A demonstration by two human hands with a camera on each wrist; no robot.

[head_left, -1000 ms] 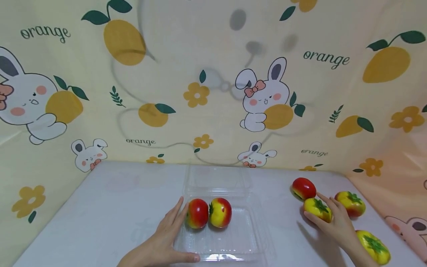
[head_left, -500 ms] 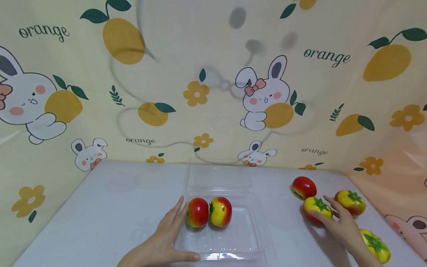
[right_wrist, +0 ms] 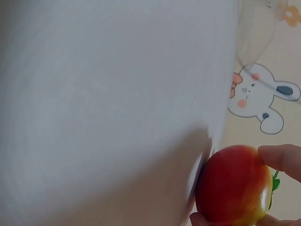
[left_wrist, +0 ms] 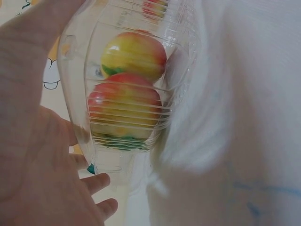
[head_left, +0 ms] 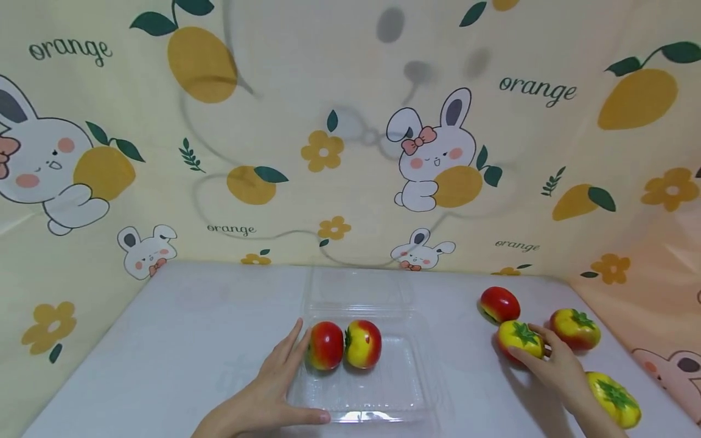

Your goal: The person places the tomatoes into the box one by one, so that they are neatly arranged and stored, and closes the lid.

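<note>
In the head view, my right hand (head_left: 558, 368) grips a red-and-yellow persimmon (head_left: 517, 338) with a green leafy top, thumb on one side and fingers on the other. The right wrist view shows this persimmon (right_wrist: 233, 186) low against the table, with fingertips around it. A clear hinged plastic container (head_left: 394, 392) lies with its lid folded back. Two persimmons, one redder (head_left: 326, 345) and one yellower (head_left: 364, 344), sit side by side in its left half. My left hand (head_left: 265, 386) rests spread along the container's left side, thumb at the front edge.
Around my right hand lie a red persimmon (head_left: 499, 305) behind, a yellow-red one (head_left: 575, 330) at right and a yellow one (head_left: 613, 398) near the wrist. The white table (head_left: 181, 340) meets a printed cloth backdrop (head_left: 350, 182) at the back and sides.
My right hand's fingers lift off the persimmon half a second ago and now lie against it again. My left hand and the persimmons in the container keep their places.
</note>
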